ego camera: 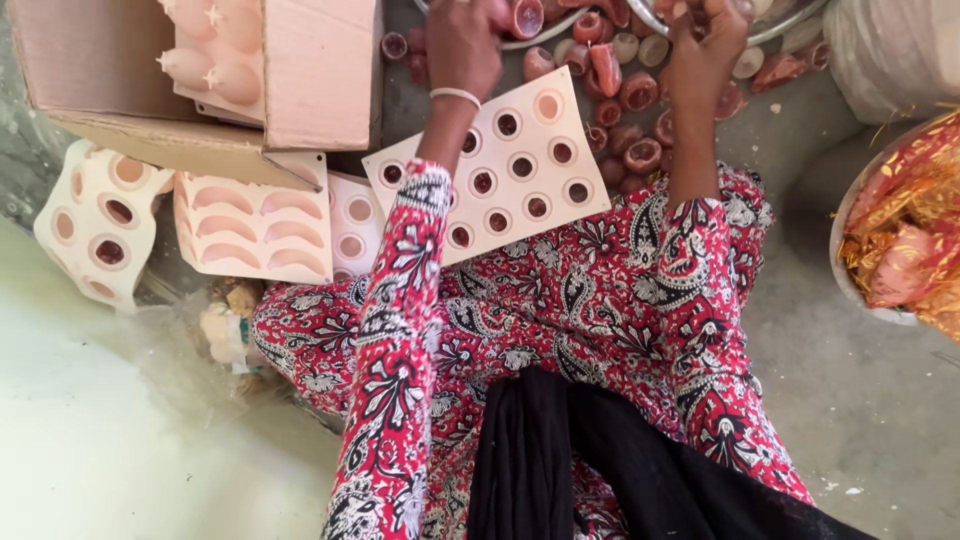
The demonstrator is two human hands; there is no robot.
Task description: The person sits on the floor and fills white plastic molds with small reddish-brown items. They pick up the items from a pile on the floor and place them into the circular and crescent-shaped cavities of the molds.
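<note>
As you sit on the floor looking down at your lap, this is how the work stands.

Mould tray: a pale square mould tray (500, 165) with round cups rests tilted across your knees, just below both hands.
Filled so far: most of its cups show a dark centre; the cup at the upper right corner looks paler. Whether each is fully loaded is too small to tell.
Left hand: your left hand (462, 45), with a white bangle at the wrist, is closed over a small reddish clay cup (527, 17) at the edge of the pile, above the tray.
Right hand: your right hand (705, 40) reaches into the same pile; its fingers curl inward, but what they hold, if anything, cannot be told.
Supply left: many loose clay cups (630, 110) lie heaped on the floor (860, 390) beyond the tray, beside a metal dish (560, 30).
Other trays: to your left lie more moulds, one with round cups (95, 225) and one with long oval hollows (255, 225), next to an open cardboard box (300, 75) holding pale moulded shapes.
Judgement: this tray seems nearly done, while plenty of cups and further trays remain.
</note>
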